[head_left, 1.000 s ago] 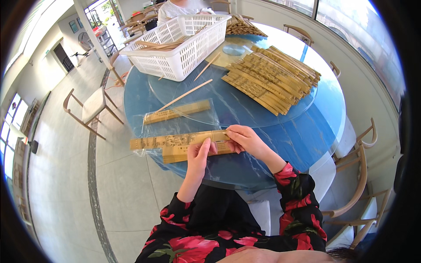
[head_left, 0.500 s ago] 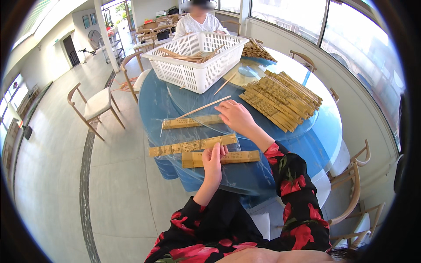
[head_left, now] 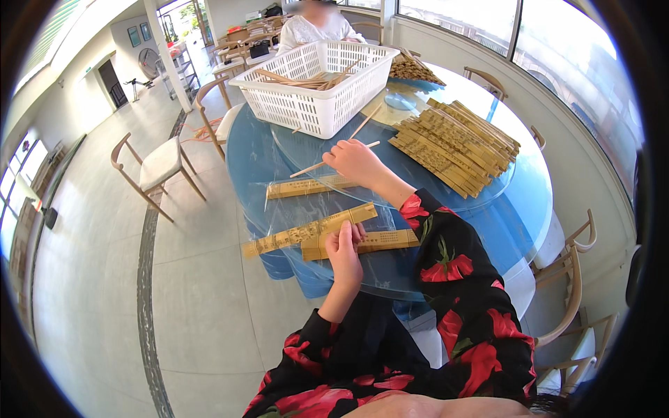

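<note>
My left hand [head_left: 344, 249] pinches a long gold printed paper chopstick sleeve [head_left: 289, 237], holding it tilted over the near edge of the table. Just beneath it lie more gold sleeves [head_left: 391, 240], partly covered by that hand. Farther in, my right hand [head_left: 355, 164] has its fingers closed over the middle of a pale wooden chopstick [head_left: 306, 170], whose two ends stick out on either side. Whether it is one stick or a pair, I cannot tell. Another gold sleeve bundle [head_left: 296, 189] on clear plastic lies below the chopstick.
A white slatted basket [head_left: 306, 111] with loose chopsticks [head_left: 293, 78] stands at the back. One more chopstick [head_left: 366, 120] lies before it. A pile of gold sleeves [head_left: 453, 146] sits on the right of the round blue table [head_left: 502, 216]. A person [head_left: 317, 29] sits opposite; chairs stand around.
My right hand has moved onto the chopstick and closed on it. The left hand still holds the sleeve, now tilted more. The whole view has shifted slightly.
</note>
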`<action>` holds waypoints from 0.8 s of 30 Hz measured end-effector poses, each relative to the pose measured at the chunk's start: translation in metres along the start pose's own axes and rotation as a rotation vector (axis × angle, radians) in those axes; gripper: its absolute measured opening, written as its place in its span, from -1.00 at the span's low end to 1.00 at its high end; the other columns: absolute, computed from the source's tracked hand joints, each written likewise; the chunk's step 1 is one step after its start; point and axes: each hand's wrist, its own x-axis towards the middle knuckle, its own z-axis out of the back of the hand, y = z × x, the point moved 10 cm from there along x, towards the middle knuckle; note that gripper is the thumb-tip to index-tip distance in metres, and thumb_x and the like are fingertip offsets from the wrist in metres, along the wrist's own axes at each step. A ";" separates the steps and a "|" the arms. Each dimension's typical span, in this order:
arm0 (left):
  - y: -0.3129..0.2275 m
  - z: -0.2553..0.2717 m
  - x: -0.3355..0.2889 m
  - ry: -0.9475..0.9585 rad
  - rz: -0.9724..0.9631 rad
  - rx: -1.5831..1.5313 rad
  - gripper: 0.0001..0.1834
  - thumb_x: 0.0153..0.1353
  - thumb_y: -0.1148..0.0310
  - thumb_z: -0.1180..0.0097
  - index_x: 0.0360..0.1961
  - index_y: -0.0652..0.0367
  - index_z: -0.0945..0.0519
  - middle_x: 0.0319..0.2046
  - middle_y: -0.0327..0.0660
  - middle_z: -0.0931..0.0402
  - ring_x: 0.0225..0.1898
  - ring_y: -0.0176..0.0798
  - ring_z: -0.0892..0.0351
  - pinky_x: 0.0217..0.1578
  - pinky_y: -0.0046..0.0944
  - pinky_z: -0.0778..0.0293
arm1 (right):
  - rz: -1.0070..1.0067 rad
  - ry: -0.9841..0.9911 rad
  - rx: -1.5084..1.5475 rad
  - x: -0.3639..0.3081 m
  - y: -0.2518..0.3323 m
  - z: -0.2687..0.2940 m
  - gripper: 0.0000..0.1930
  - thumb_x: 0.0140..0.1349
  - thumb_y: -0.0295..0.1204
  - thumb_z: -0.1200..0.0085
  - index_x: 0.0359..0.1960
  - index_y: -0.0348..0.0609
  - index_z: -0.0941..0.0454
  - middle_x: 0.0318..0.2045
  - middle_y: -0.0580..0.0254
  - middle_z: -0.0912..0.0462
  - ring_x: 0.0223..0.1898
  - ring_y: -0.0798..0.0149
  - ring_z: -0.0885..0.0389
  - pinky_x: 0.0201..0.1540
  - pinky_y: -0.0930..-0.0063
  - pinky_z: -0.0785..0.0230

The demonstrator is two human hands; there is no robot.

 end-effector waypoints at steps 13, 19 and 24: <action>-0.010 -0.002 0.001 0.049 -0.025 -0.073 -0.60 0.52 0.34 0.06 -0.56 0.16 -0.36 -0.51 -0.29 -0.33 -0.32 -0.32 -0.37 -0.24 -0.28 -0.32 | -0.382 -0.199 0.434 -0.152 -0.048 0.154 -0.85 0.22 -0.41 -0.23 -0.18 0.08 -0.74 -0.48 0.36 -0.52 -0.35 0.19 -0.56 -0.30 0.26 -0.41; -0.018 -0.003 -0.004 0.028 -0.052 0.009 -0.62 0.51 0.33 0.08 -0.53 0.14 -0.32 -0.48 -0.27 -0.32 -0.34 -0.31 -0.29 -0.25 -0.27 -0.29 | -0.340 -0.212 0.485 -0.159 -0.042 0.163 -0.84 0.17 -0.44 -0.26 -0.21 0.04 -0.75 -0.48 0.35 -0.52 -0.37 0.19 -0.55 -0.33 0.28 -0.41; -0.020 -0.002 -0.005 0.031 -0.059 0.002 -0.62 0.53 0.33 0.06 -0.53 0.15 -0.35 -0.50 -0.27 -0.34 -0.31 -0.30 -0.38 -0.22 -0.25 -0.32 | -0.348 -0.197 0.468 -0.162 -0.043 0.165 -0.85 0.17 -0.43 -0.26 -0.22 0.05 -0.75 -0.48 0.35 -0.52 -0.37 0.19 -0.55 -0.33 0.29 -0.41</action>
